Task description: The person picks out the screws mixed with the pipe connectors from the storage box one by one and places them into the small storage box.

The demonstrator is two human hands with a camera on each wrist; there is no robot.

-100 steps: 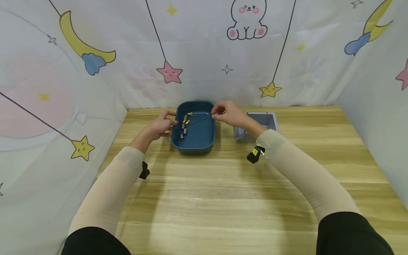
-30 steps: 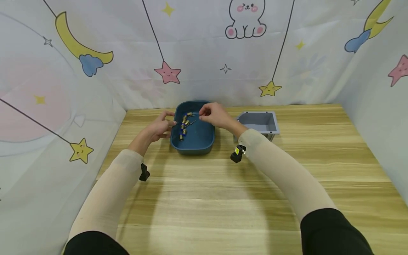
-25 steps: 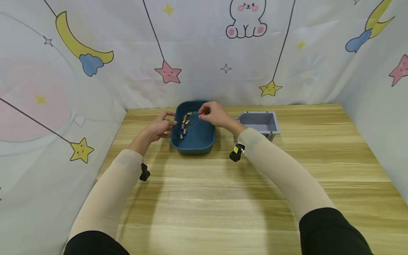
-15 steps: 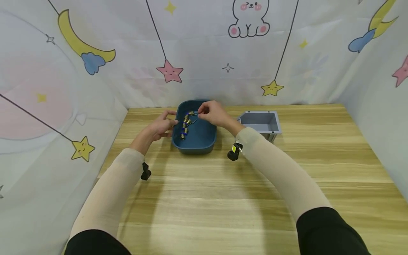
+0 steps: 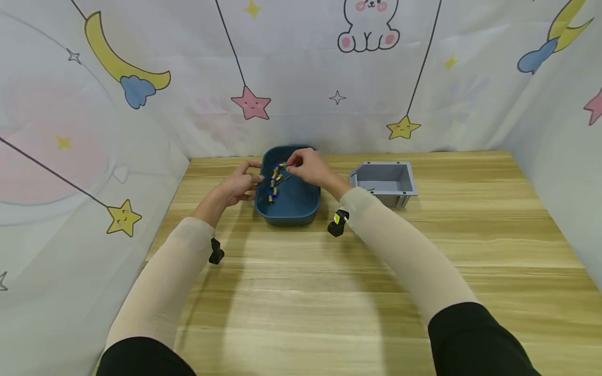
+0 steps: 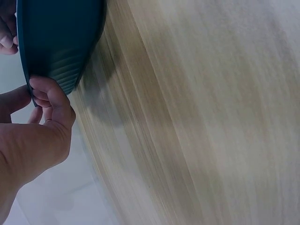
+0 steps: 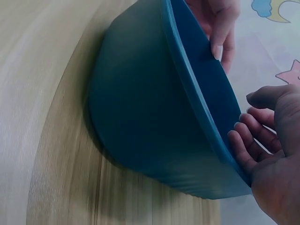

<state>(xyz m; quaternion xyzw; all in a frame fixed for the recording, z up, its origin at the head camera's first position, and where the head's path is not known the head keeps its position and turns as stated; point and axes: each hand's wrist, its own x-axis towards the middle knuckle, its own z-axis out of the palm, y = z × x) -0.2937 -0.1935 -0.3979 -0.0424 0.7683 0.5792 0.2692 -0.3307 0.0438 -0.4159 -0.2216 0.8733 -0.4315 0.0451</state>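
Note:
A dark blue plastic bin (image 5: pixel 293 206) stands at the back of the table. Along its left side lie several small brass fittings with blue rings (image 5: pixel 274 189), and a thin screw-like pin (image 5: pixel 284 179) lies beside them. My left hand (image 5: pixel 239 186) grips the bin's left rim, thumb and fingers on either side of the wall in the left wrist view. Over the bin's back part, my right hand (image 5: pixel 308 164) reaches down with fingertips close to the rearmost fitting. In the right wrist view its fingers are loosely curled, thumb apart, nothing visible between them.
Right of the bin stands a grey rectangular box (image 5: pixel 388 180) with a small thin piece (image 5: pixel 370 189) inside. The wooden table (image 5: pixel 301 292) ends at a white printed curtain (image 5: pixel 301 68) behind and at both sides.
My right hand has moved left from the bin's right rim to over the fittings. A pin seen earlier in the bin's right half is gone from there. The left hand stays put.

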